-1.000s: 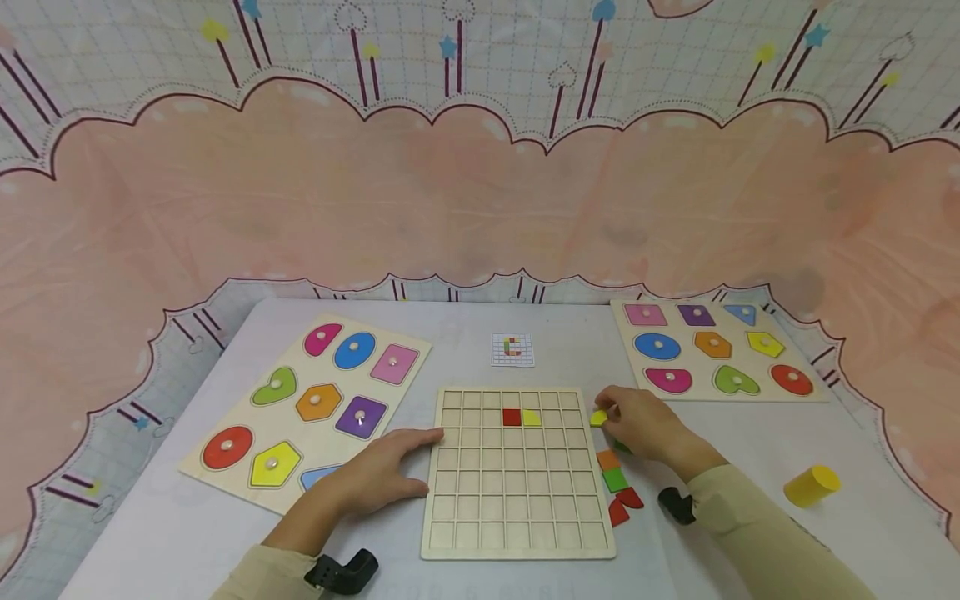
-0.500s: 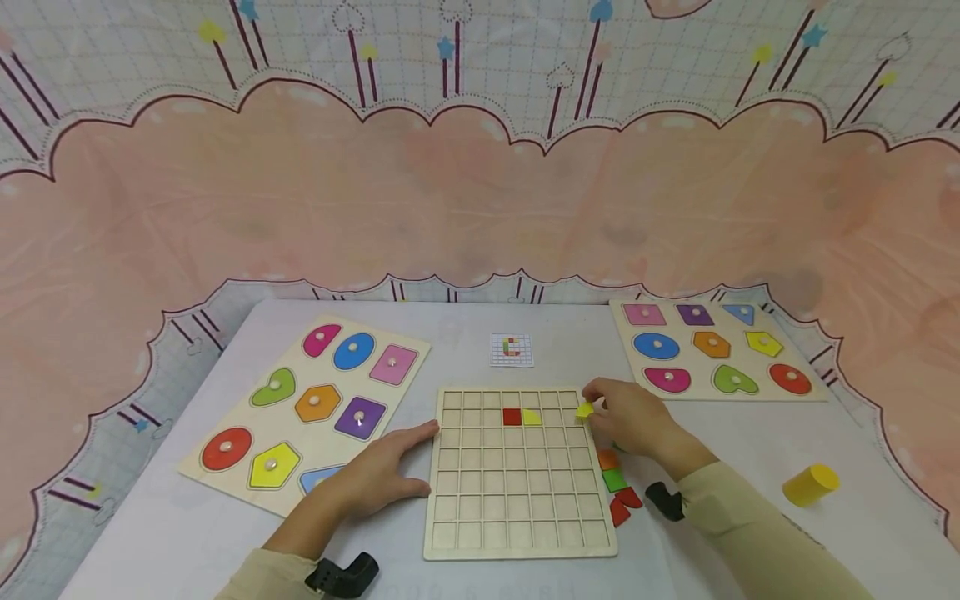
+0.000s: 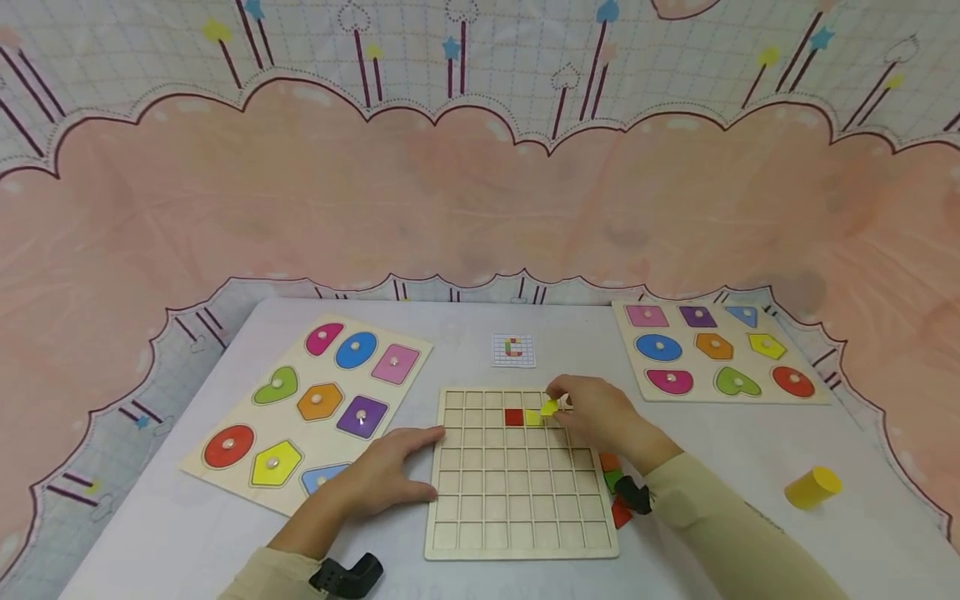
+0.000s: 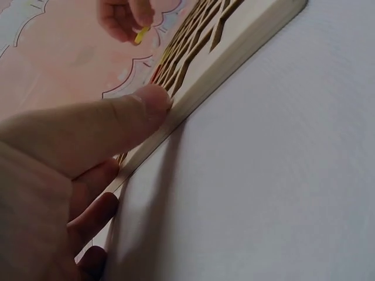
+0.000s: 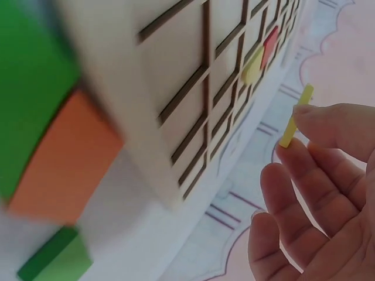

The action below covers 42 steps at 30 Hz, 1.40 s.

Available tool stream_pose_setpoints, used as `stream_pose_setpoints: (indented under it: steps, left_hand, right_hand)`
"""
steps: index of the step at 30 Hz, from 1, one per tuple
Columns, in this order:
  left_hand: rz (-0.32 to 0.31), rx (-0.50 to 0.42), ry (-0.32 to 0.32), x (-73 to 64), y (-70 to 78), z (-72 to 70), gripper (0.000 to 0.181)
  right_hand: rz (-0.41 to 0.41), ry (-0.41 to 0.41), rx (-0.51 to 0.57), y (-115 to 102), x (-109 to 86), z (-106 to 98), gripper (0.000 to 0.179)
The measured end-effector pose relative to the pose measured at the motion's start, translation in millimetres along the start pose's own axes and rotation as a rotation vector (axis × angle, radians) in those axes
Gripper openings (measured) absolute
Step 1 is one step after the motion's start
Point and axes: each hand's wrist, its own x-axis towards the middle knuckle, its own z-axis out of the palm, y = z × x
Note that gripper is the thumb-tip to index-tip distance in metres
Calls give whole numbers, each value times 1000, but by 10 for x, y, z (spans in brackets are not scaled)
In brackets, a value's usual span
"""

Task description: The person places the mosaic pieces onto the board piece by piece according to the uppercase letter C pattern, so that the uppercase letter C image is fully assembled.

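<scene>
A wooden grid board [image 3: 522, 483] lies flat in the middle of the table. One red tile [image 3: 513, 417] and one yellow tile [image 3: 532, 417] sit side by side in its second row from the far edge. My right hand [image 3: 603, 417] pinches another yellow tile [image 5: 297, 116] between thumb and finger, above the board just right of the seated yellow one. At the board's left edge, my left hand [image 3: 386, 473] rests with fingers and thumb spread against the rim; in the left wrist view its thumb touches the edge.
Beside the board's right edge lie orange [image 5: 70, 158], green [image 3: 613, 479] and red [image 3: 622, 512] tiles, partly hidden by my right arm. Shape puzzle boards stand left [image 3: 281, 437] and right [image 3: 693, 315]. A pattern card [image 3: 513, 351] lies beyond the grid; a yellow cylinder [image 3: 813, 487] stands right.
My right hand has carried the yellow tile leftward from beside the board to over its second row. The left hand has stayed at the left edge.
</scene>
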Motion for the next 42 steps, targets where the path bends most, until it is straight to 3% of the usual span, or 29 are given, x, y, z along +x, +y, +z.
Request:
stream_pose_setpoints:
  steps: [11,30,42]
  left_hand:
    - [-24,17,13,13,34,12,78]
    - [-29,21,13,10,27,28,77]
    - [-13,18,11,-6,29,38,77]
  right_hand:
    - [-89,-8,47,-254,203,160,24]
    - [-100,-71,69,-402,324,365,23]
    - [-96,-92,-1,-446,337,407,21]
